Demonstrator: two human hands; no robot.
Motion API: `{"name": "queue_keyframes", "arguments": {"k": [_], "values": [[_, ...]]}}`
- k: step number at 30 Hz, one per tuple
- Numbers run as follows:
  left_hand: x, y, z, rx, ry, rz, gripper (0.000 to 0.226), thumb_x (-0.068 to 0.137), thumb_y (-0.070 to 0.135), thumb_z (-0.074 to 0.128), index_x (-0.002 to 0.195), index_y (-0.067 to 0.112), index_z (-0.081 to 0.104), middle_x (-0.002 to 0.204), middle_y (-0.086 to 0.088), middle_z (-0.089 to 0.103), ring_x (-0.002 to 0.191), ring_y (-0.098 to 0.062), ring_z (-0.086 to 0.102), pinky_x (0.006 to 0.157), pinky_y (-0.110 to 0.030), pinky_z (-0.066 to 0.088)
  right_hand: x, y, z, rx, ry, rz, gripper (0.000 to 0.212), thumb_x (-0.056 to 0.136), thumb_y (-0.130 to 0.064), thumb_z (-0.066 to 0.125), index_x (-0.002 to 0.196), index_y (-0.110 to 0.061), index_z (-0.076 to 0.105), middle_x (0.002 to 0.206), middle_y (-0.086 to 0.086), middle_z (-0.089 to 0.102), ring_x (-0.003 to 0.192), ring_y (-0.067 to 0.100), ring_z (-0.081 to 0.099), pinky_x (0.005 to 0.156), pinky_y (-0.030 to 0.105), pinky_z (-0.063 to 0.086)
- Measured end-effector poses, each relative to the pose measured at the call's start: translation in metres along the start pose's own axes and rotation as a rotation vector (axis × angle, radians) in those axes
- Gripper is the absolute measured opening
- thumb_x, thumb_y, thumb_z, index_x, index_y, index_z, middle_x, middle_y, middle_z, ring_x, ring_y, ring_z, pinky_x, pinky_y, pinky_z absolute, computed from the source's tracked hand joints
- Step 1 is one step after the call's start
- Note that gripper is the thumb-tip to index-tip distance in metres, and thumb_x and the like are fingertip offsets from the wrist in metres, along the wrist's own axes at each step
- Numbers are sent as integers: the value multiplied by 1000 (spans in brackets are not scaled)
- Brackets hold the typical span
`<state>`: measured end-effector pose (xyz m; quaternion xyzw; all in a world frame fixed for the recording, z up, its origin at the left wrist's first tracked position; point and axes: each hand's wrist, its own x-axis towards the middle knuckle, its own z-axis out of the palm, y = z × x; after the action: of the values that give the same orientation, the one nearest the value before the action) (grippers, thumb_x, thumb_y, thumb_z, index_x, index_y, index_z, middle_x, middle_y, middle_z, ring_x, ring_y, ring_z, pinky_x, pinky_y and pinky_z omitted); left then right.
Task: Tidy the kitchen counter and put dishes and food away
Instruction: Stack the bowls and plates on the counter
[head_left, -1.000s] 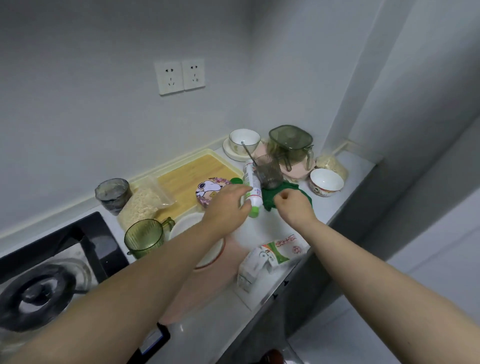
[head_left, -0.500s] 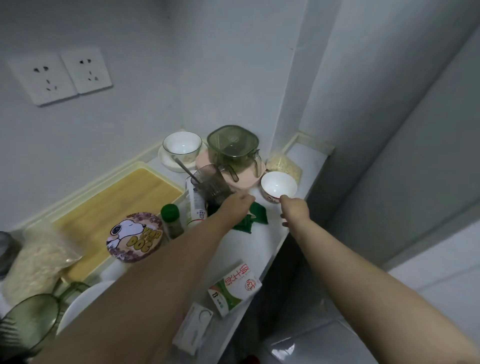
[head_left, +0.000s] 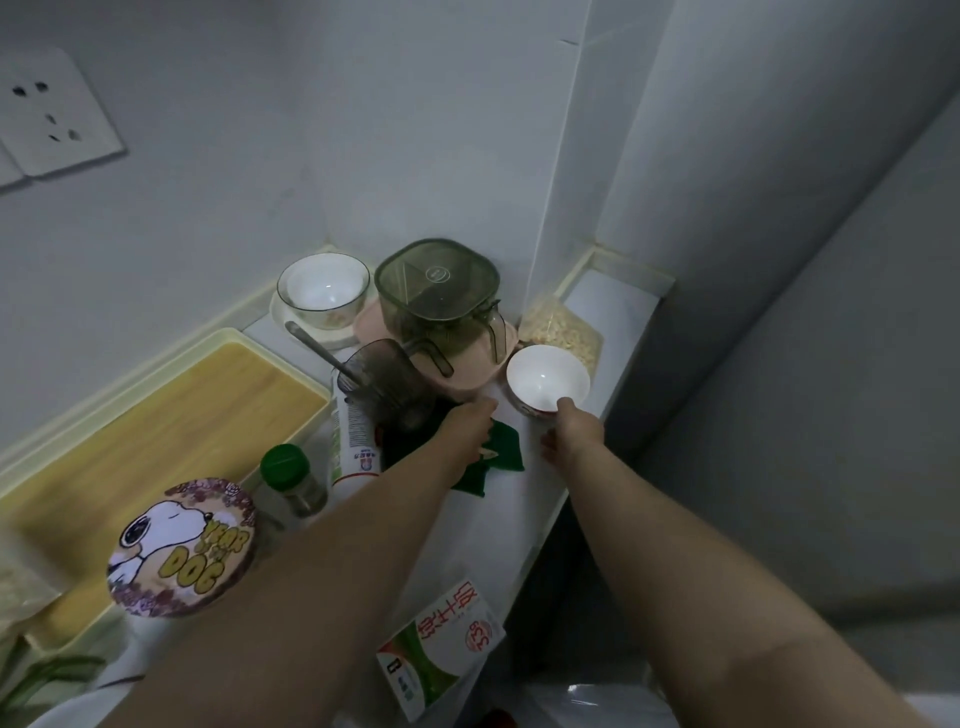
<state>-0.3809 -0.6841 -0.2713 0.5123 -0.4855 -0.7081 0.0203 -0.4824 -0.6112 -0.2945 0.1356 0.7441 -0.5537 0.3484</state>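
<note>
Two hands reach into the back corner of the surface (head_left: 496, 525) in the head view. A second ago the left hand (head_left: 465, 431) gripped the white bottle (head_left: 354, 441) over the green cloth (head_left: 506, 452). That bottle now stands released beside the dark tumbler (head_left: 387, 387), just left of the cloth, and the left hand hovers low over the cloth with its knuckles toward the pink tray (head_left: 467, 384). Its fingers are hidden under the back of the hand, so I cannot tell whether its grip is released or has gathered the cloth. The right hand (head_left: 571, 431), a fist on the cloth a second ago, has moved on to the white bowl (head_left: 548, 382), which sits near the front edge between the pink tray and the bag of oats (head_left: 563, 332). The thumb touches the bowl's near rim, but whether the fingers have closed beneath it cannot be told. The head has also swung right and closer, so the corner fills the view. My reading is that the bottle is dealt with for now and the bowl is the next dish to go; it rests on the surface, so nothing from this corner is put away yet. The carton (head_left: 441, 644) lies flat near the front edge, untouched.
</note>
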Motion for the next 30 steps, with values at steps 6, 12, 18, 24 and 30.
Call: {"name": "queue_keyframes", "arguments": {"k": [6,12,18,24,30], "values": [[10,3,3,-43,-2,-17,44,100,25,41,141,9,37,142,-12,42,129,-28,42,87,-34,42,14,-5,4,-46,24,12,33,88,-20,51,115,1,54,102,22,66,88,36,67,82,47,57],[-3,5,0,8,17,10,43,101,27,40,141,11,38,142,-11,44,128,-27,44,83,-33,41,-4,-3,0,-110,110,-18,35,93,-9,49,127,-1,50,123,18,56,110,34,57,81,33,49],[-27,2,-18,73,24,88,13,97,15,47,108,11,52,127,-10,52,106,-21,51,85,-33,43,-26,10,-7,-166,135,-175,36,88,-12,46,122,-3,54,114,18,62,95,36,64,79,44,57],[-62,-9,-37,116,38,249,30,97,14,46,126,13,52,114,-5,51,99,-23,55,85,-36,45,-71,14,-12,-236,75,-342,34,87,-15,46,115,-1,58,101,18,66,88,35,66,69,38,57],[-110,-24,-59,113,143,397,40,97,21,48,137,15,46,124,-10,57,98,-26,63,77,-36,54,-127,23,-17,-397,-2,-543,28,89,-17,46,102,1,63,89,12,62,73,25,58,53,24,43]]}}
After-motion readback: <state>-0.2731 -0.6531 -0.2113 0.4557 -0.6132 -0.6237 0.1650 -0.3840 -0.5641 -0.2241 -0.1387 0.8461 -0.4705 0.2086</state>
